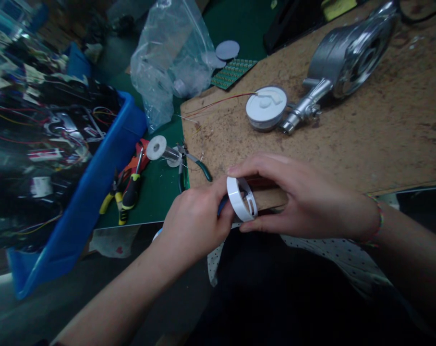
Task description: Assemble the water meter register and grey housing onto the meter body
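Covering green tabletop (153, 192): stained board (376, 144)

The ring (239, 199) looked like smooth, glossy white plastic; the board (383, 139) seemed matt, stained wood, and the clamp (308, 106) shiny metal.

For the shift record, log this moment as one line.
left hand: touching white ring | right hand: pinching white ring | spool: beside green-handled pliers | white disc: on brown board | blue bin: holding wired parts

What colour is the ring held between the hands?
The ring is plain white, seen best in the head view.
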A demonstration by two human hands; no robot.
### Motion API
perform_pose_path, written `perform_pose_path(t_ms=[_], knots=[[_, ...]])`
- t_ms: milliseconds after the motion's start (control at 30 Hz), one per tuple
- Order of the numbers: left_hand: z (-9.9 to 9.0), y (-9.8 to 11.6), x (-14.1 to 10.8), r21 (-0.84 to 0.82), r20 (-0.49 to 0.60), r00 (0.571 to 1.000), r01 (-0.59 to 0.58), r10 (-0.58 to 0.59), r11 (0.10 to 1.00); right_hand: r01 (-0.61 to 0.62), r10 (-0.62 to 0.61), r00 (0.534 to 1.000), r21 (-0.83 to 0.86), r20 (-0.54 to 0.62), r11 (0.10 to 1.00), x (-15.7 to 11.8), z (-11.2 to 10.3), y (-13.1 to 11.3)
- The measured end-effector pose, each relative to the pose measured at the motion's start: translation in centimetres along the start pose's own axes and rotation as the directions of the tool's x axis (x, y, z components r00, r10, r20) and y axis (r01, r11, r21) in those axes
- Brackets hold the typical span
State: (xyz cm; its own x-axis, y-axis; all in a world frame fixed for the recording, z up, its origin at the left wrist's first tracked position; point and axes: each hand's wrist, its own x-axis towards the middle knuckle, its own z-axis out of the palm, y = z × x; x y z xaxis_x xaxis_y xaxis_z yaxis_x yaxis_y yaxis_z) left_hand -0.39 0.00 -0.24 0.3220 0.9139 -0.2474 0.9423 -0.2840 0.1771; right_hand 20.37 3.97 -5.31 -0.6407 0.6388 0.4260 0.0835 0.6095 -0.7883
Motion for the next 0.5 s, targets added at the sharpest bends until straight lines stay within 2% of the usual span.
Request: perform_pose_path(t_ms=[500], knots=[[-0.02, 0.28, -0.16, 0.042, 0.012, 1.000, 0.006, -0.006, 0.999, -0.005, 0.005, 1.000, 0.018, -0.008, 1.000, 0.07, -0.17, -0.35]])
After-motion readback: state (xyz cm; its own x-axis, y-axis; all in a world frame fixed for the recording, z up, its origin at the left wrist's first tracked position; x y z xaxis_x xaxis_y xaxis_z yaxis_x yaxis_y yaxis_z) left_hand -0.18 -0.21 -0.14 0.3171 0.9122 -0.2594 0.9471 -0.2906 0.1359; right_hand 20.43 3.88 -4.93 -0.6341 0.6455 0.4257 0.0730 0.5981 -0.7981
